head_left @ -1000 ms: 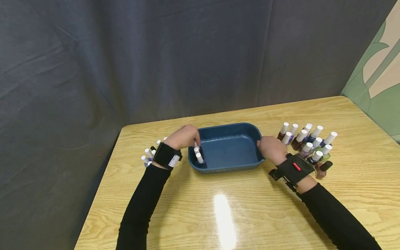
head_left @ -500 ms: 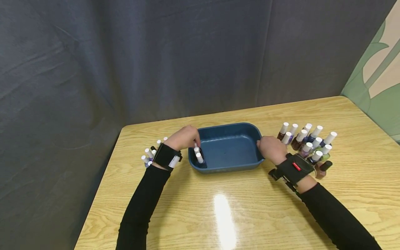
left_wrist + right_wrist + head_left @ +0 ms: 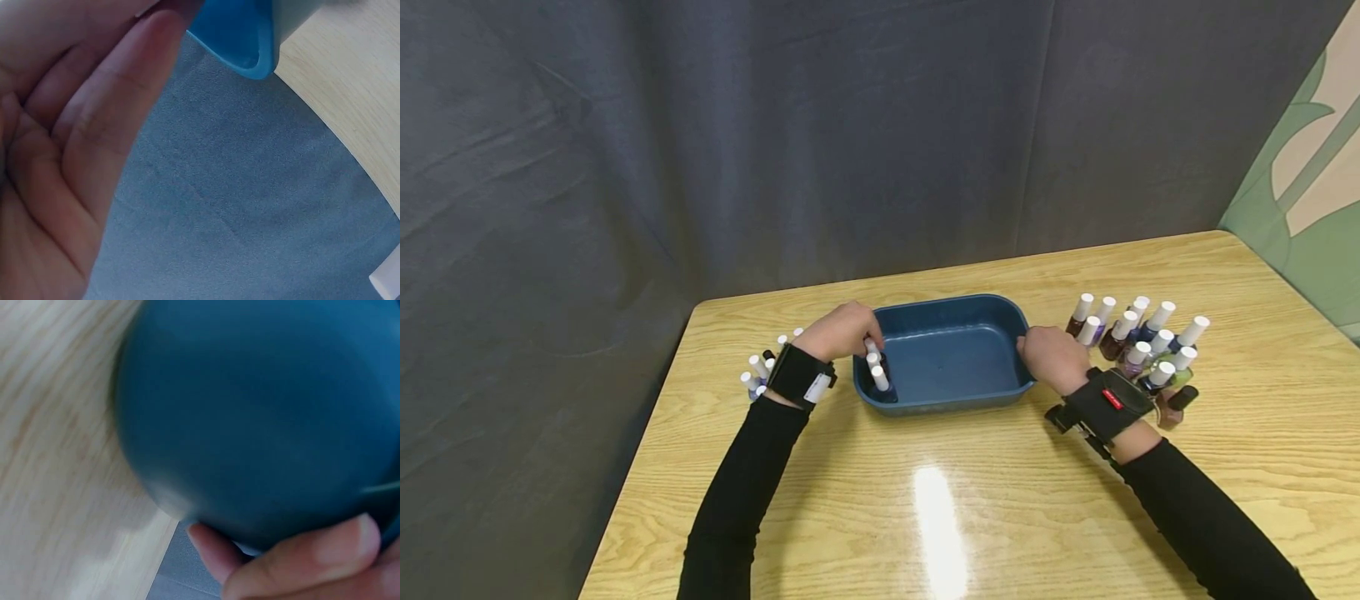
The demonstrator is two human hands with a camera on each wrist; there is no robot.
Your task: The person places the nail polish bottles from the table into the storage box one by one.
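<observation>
With the blue tray (image 3: 951, 392) steadied by the right hand (image 3: 1051, 357) gripping its rim, the bottle (image 3: 870, 348) pinched in the left hand (image 3: 842, 330) is best lowered upright beside the two already standing there.

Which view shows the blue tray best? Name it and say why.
The head view: it shows the whole tray on the table, with bottles in its left end and a hand at each side. The left wrist view catches only a corner of its rim; the right wrist view shows a blurred outer wall up close.

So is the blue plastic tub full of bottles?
No, the blue plastic tub holds only a few white-capped bottles at its left end.
</observation>
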